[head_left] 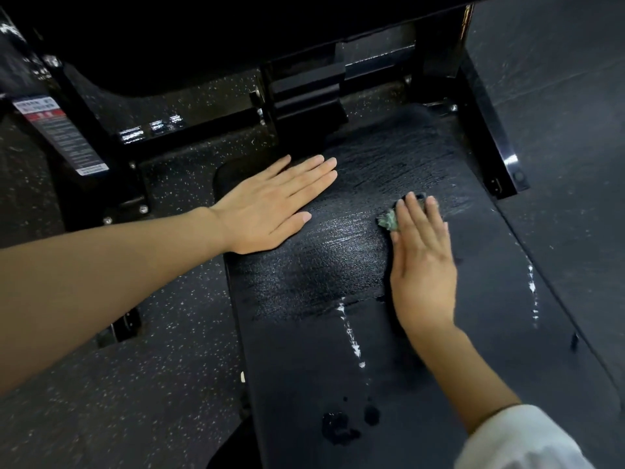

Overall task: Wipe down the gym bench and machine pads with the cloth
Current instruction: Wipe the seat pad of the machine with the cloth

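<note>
**Cloth pressed flat on the bench pad, both hands down**

The right hand (422, 265) lies on the black bench pad (297, 374) with its fingers straight and close together, pressing a small greenish cloth (389, 221) against the surface. Most of the cloth is hidden under the fingers; only a crumpled edge shows at their left side. The left hand (270, 208) rests palm down on the far left part of the same pad, fingers straight and held together, holding nothing.

Between the hands the pad has a streaky wet sheen (321, 238). Nearer the camera the surface is matt, with two broken white streaks (350, 336) running lengthwise, one beside the right wrist and one near the pad's right edge. A few dark wet spots (338, 426) sit near the pad's close end.

A white sleeve (521, 441) covers the right forearm. Beyond the pad stands a glossy black machine frame (189, 125) with a printed label (61, 133) at the left, all on speckled rubber flooring (118, 384).
</note>
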{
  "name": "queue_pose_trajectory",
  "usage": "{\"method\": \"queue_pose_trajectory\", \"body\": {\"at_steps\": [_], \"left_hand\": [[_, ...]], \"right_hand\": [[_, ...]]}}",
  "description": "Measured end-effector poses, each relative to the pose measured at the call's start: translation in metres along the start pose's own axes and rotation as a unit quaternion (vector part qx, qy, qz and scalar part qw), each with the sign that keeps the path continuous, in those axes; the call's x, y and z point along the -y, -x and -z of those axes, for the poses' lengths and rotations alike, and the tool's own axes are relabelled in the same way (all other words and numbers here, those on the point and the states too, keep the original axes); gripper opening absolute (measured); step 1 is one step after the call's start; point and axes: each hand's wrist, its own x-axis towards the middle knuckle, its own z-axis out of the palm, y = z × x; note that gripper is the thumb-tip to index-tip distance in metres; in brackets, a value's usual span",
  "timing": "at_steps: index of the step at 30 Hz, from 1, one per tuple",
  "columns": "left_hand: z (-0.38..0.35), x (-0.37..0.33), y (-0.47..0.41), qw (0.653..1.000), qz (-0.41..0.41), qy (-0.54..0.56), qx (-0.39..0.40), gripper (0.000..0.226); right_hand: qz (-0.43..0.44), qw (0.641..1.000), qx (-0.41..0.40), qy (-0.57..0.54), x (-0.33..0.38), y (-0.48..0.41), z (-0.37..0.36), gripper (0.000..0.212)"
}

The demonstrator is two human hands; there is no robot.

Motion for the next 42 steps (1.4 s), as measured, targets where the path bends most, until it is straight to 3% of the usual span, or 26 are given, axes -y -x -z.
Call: {"method": "queue_pose_trajectory", "body": {"at_steps": [5,10,13,18,22,29,32,35,42], "left_hand": [[-0.002,-0.010,-0.004,1.000,0.014,0.007,-0.005,0.063],[-0.005,-0.023,-0.009,1.000,0.023,0.012,-0.016,0.062],[-0.005,-0.025,-0.011,0.999,0.029,0.004,-0.015,0.062],[-0.009,-0.032,-0.011,0.998,0.044,-0.028,-0.025,0.062],[-0.010,-0.037,-0.013,0.998,0.053,-0.028,-0.032,0.062],[-0.011,-0.048,-0.019,0.996,0.074,-0.026,-0.038,0.062],[-0.011,-0.052,-0.022,0.996,0.079,-0.023,-0.038,0.062],[-0.010,-0.056,-0.025,0.996,0.082,-0.019,-0.040,0.062],[-0.010,-0.064,-0.031,0.995,0.093,-0.025,-0.041,0.062]], "right_hand": [[0.116,0.989,0.039,0.078,0.034,0.023,-0.011,0.058],[0.202,0.977,0.072,0.011,0.038,0.038,-0.013,0.051],[0.255,0.963,0.085,0.024,0.014,0.023,-0.004,0.057],[0.213,0.973,0.083,0.044,-0.042,-0.006,0.016,0.068],[0.154,0.983,0.093,0.031,-0.085,-0.033,0.030,0.046],[0.080,0.996,0.046,-0.017,-0.086,-0.038,0.030,0.039],[0.127,0.991,0.039,-0.005,-0.063,-0.021,0.025,0.056],[0.222,0.972,0.081,0.012,-0.043,0.005,0.016,0.072],[0.313,0.942,0.117,-0.004,-0.066,-0.009,0.021,0.064]]}}
